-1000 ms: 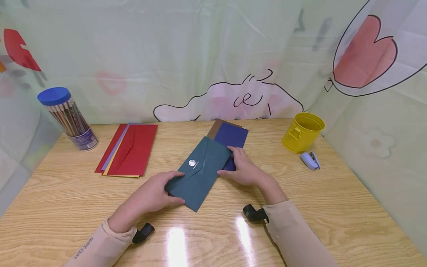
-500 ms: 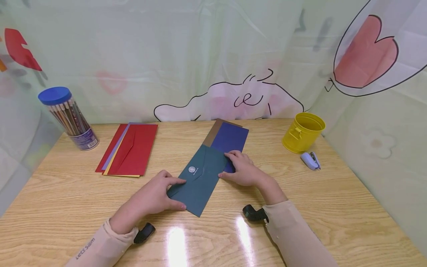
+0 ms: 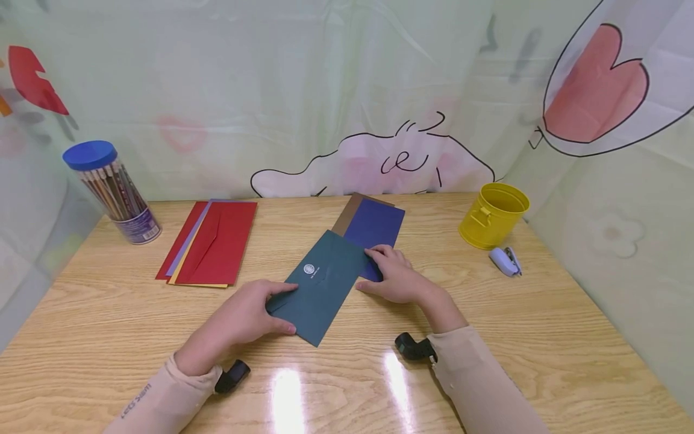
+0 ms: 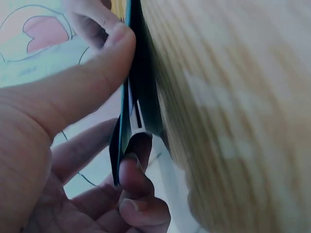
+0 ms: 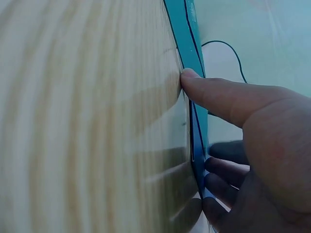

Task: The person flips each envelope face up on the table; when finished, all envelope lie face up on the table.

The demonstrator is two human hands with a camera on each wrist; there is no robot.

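A dark green envelope (image 3: 320, 287) lies slantwise in the middle of the wooden table (image 3: 542, 325), flap side up, with a small round white seal on the flap. The left hand (image 3: 246, 316) grips its near left corner – in the left wrist view the thumb lies on top of the paper and the curled fingers (image 4: 138, 170) sit under its edge, so the corner is pinched and lifted a little off the wood. The right hand (image 3: 396, 277) rests at the envelope's right edge; in the right wrist view its thumb (image 5: 218, 97) presses the table right against the paper's edge and the other fingers curl at the far side of it, touching the envelope there.

The upper end of the green envelope overlaps a dark blue envelope (image 3: 376, 226), which in turn lies on a brown one (image 3: 347, 216) whose edge shows at the left and top. Well off to the left lies a fanned stack of red envelopes (image 3: 214, 244) with a purple and a yellow edge showing among them. Beside that, at the table's far left corner, stands a clear tub of pencils (image 3: 111, 193) with a blue lid. On the right stands a yellow tin bucket (image 3: 492, 216), and just in front of it lies a small pale stapler (image 3: 504, 260). A printed plastic sheet (image 3: 347, 90) hangs behind the table.
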